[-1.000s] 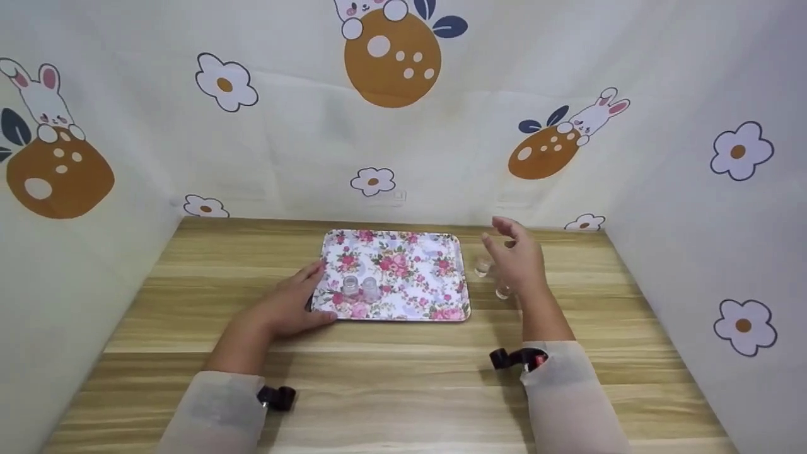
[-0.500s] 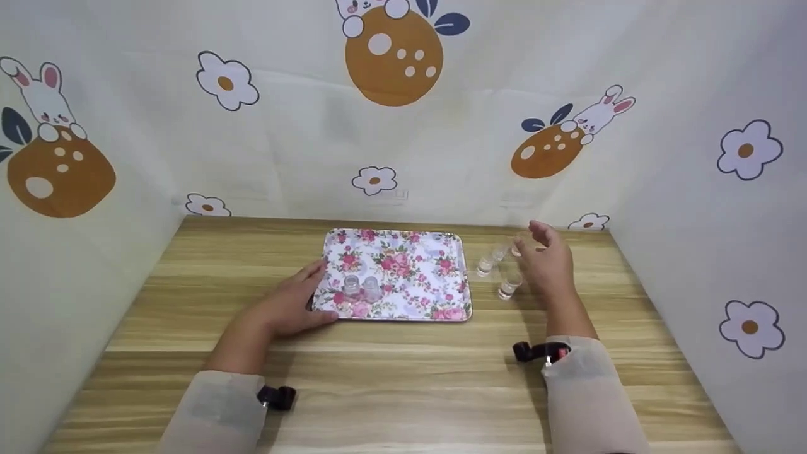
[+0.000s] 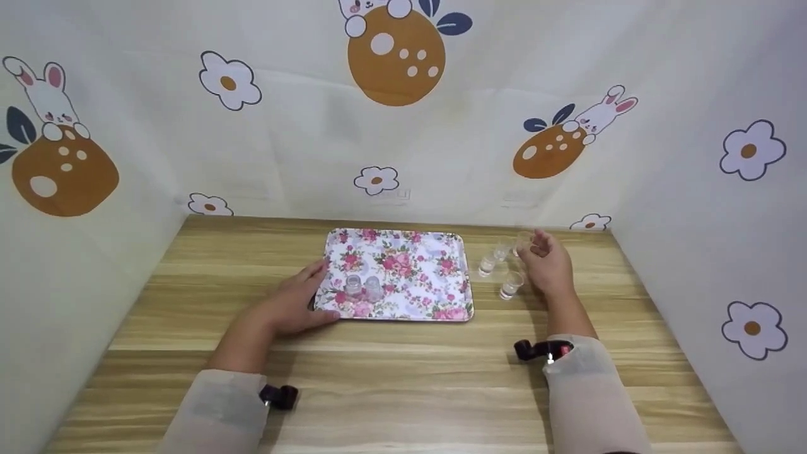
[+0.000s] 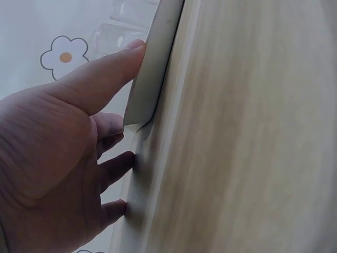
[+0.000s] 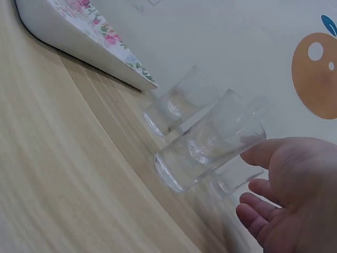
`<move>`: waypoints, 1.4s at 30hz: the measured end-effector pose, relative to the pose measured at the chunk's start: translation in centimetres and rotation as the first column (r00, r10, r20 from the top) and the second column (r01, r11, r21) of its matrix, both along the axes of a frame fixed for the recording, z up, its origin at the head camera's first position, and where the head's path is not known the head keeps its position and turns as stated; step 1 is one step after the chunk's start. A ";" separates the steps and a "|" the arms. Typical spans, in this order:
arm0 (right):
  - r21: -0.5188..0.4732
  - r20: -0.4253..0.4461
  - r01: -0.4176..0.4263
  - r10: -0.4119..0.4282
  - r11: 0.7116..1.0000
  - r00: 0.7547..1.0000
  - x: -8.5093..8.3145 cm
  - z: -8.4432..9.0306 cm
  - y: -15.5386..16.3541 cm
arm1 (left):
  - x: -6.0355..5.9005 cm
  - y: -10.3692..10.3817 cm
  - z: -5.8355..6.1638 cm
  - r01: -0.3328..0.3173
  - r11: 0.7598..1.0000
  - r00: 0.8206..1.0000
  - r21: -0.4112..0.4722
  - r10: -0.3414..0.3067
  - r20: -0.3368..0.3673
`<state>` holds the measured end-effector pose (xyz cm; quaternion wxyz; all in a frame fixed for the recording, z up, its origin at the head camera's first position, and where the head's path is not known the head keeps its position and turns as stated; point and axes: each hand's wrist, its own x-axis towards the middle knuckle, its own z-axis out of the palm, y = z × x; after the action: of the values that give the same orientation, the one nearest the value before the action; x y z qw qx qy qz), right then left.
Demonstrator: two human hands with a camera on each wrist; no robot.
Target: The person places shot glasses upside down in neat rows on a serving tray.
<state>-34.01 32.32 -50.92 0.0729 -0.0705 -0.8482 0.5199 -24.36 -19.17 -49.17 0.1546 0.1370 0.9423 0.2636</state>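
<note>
Nearest us, our left hand (image 3: 291, 307) rests flat, fingers (image 4: 108, 71) straight, against the floral tray's (image 3: 403, 296) near-left corner on the worktop (image 3: 391, 372). Farther right, our right hand (image 3: 548, 263) curls loosely, fingers touching the farthest small glass (image 3: 522, 241); two more glasses (image 3: 510, 285) stand beside the tray.

In the head view the right hand (image 3: 547, 265) covers part of the farthest small glass (image 3: 522, 242), so whether its fingers grip it cannot be told. The left wrist view cuts off most of the floral tray (image 4: 155, 63). The glasses on it (image 4: 113, 32) show only as a blur.
</note>
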 end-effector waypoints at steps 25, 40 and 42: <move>0.120 0.030 0.037 -0.041 0.992 0.999 -0.3 -1.2 -0.1 | 0.2 0.1 0.2 0.002 1.000 1.000 -0.030 -0.002 -0.020; -0.133 -0.117 0.206 -0.222 0.969 0.968 0.9 3.1 -1.0 | 0.1 -0.1 0.1 0.015 1.000 0.999 0.007 -0.015 -0.030; -0.156 -0.130 0.202 -0.223 0.967 0.966 1.0 3.4 -1.2 | 0.1 -0.1 0.1 0.015 1.000 0.999 0.006 -0.015 -0.030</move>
<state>-33.05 31.14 -47.54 0.1851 -0.1279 -0.7891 0.5715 -24.21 -19.25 -49.08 0.1419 0.1487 0.9425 0.2634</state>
